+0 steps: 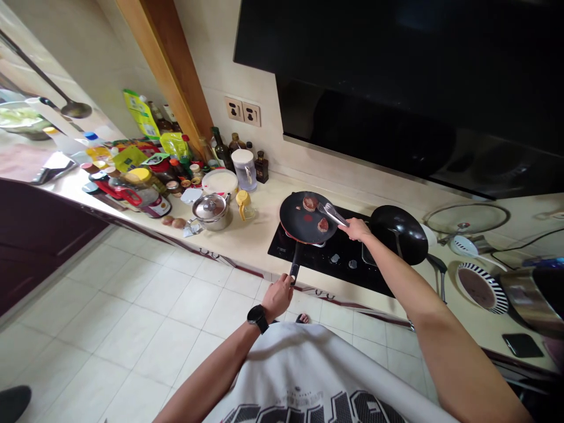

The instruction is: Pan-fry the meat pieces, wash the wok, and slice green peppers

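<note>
My left hand (278, 295) is closed round the black handle of a frying pan (299, 226), which sits over the left side of the black stove (343, 258). Two browned pieces of meat lie in the pan: one piece (310, 203) toward the back, the other piece (323, 225) nearer the front right. Metal tongs (333, 214) are gripped in my right hand (356, 229), reaching over the pan's right rim. Their tips are close to the back piece; whether they touch it I cannot tell.
A black wok (399, 235) stands on the stove's right side. To the left are a lidded steel pot (211, 211), a water pitcher (244, 169) and several bottles and jars. On the right lie a striped plate (480, 288) and a phone (522, 345). The dark range hood (396, 100) hangs above.
</note>
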Motion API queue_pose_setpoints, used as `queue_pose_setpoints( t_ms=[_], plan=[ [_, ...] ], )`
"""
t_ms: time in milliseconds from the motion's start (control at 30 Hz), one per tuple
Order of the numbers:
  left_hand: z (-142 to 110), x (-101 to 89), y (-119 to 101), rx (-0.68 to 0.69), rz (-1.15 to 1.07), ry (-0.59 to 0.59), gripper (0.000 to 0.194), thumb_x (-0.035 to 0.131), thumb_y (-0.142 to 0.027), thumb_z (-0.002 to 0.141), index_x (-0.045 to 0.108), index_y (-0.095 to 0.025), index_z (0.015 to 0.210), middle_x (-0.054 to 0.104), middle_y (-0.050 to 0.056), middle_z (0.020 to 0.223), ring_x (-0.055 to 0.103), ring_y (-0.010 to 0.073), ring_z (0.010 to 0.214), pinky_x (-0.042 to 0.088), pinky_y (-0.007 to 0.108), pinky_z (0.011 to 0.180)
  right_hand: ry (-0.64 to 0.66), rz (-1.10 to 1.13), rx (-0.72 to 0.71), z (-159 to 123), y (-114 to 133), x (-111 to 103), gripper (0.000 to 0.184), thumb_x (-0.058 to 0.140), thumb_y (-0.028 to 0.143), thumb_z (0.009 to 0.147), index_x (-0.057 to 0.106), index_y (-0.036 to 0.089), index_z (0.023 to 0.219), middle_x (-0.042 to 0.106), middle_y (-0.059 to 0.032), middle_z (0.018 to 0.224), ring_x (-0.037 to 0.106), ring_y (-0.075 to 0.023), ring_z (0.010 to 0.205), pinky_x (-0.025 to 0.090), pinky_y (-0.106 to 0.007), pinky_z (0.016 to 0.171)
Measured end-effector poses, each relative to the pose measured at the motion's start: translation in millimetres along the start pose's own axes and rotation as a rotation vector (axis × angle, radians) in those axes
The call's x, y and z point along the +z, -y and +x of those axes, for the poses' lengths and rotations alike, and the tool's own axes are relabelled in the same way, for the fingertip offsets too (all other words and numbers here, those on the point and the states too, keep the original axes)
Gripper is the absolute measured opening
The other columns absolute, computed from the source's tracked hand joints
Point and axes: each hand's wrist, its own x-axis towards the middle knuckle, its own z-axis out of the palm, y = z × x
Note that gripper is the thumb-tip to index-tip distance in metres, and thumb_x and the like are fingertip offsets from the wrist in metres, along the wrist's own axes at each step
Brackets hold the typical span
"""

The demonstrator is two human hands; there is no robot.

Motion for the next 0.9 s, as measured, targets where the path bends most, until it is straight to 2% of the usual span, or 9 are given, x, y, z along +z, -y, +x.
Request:
queue_pose_setpoints(
  t_ms=[233, 333, 500, 667, 800, 900],
  plan=[
    [2.4, 1.7, 3.1, 0.02, 0.026, -0.003, 0.024, 0.045, -0.016, 0.097, 0.053, -0.021, 0.12, 0.061, 0.008, 0.121, 0.069, 0.0192, 0.093, 0.05, 0.031, 0.081, -0.01, 0.202, -0.001, -33.0, -28.5, 20.1, 0.045, 0.053, 0.054, 0.099, 0.067, 0.022, 0.128, 0.07, -0.0027, 0.071, 0.066, -0.0144, 0.053, 0.048, -0.021, 0.054],
    [3.2, 1.5, 4.5, 0.021, 0.052, 0.01, 0.024, 0.045, -0.017, 0.098, 0.053, -0.021, 0.121, 0.061, 0.008, 0.122, 0.069, 0.0192, 0.093, 0.05, 0.031, 0.081, -0.016, 0.083, -0.008, -45.8, -32.1, 26.2, 0.044, 0.053, 0.053, 0.099, 0.067, 0.023, 0.129, 0.073, -0.0047, 0.076, 0.07, -0.0176, 0.063, 0.049, -0.023, 0.059],
    [3.7, 1.2, 5.0, 0.02, 0.073, 0.019, 0.026, 0.045, -0.019, 0.099, 0.052, -0.021, 0.123, 0.061, 0.008, 0.124, 0.069, 0.0187, 0.094, 0.05, 0.03, 0.082, -0.08, -0.234, -0.076, -63.1, -28.7, 22.1, 0.042, 0.058, 0.052, 0.096, 0.068, 0.022, 0.123, 0.074, -0.0136, 0.107, 0.071, -0.0276, 0.098, 0.051, -0.03, 0.076],
    [3.4, 2.4, 4.4, 0.016, 0.069, 0.015, 0.025, 0.045, -0.02, 0.099, 0.052, -0.022, 0.123, 0.061, 0.008, 0.125, 0.069, 0.0187, 0.094, 0.05, 0.03, 0.083, -0.048, -0.405, -0.123, -72.9, -18.4, 13.2, 0.038, 0.06, 0.048, 0.097, 0.068, 0.019, 0.119, 0.073, -0.016, 0.107, 0.072, -0.0299, 0.098, 0.052, -0.034, 0.079],
    [2.7, 2.4, 3.1, -0.001, 0.069, 0.02, 0.026, 0.046, -0.02, 0.099, 0.052, -0.022, 0.124, 0.061, 0.008, 0.125, 0.069, 0.0189, 0.095, 0.051, 0.03, 0.083, -0.081, -0.481, -0.142, -68.5, -11.7, 8.4, 0.03, 0.062, 0.04, 0.097, 0.069, 0.016, 0.113, 0.073, -0.0164, 0.104, 0.072, -0.0305, 0.099, 0.053, -0.034, 0.079],
    [2.6, 2.9, 3.0, 0.004, 0.073, 0.016, 0.026, 0.045, -0.019, 0.099, 0.052, -0.021, 0.123, 0.061, 0.008, 0.124, 0.069, 0.0186, 0.094, 0.051, 0.03, 0.082, -0.122, -0.501, -0.116, -63.4, -11.0, 7.0, 0.031, 0.06, 0.039, 0.098, 0.068, 0.013, 0.115, 0.074, -0.0171, 0.102, 0.073, -0.0306, 0.097, 0.053, -0.034, 0.078]
  ],
)
